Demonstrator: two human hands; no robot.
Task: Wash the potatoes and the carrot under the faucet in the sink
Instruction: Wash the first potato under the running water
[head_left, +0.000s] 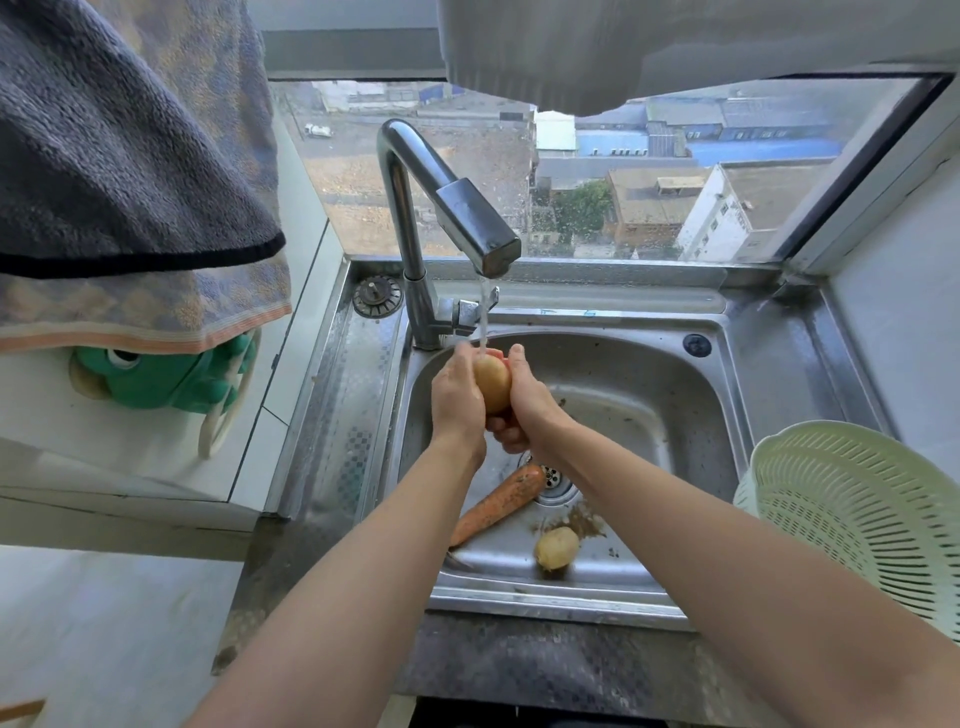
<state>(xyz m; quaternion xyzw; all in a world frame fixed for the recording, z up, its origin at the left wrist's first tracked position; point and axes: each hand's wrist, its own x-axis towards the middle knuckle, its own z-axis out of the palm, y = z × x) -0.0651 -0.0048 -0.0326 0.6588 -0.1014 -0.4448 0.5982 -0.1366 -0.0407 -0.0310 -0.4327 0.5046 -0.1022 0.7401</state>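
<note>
A yellow-brown potato (492, 383) is held over the steel sink (644, 405), right under the running water from the faucet (470, 223). My left hand (457, 397) grips its left side and my right hand (524, 400) wraps its right side and underside. A carrot (496, 504) lies on the sink floor with its thick end beside the drain (553, 478). A second, smaller potato (557, 548) lies near the sink's front wall, with brown dirt on the steel just behind it.
A pale green plastic colander (862, 514) stands on the counter at the right. Towels (130, 171) hang at the upper left over a green toy-shaped holder (171, 379). A window runs behind the sink. A drain plug (377, 296) rests on the sink's back left ledge.
</note>
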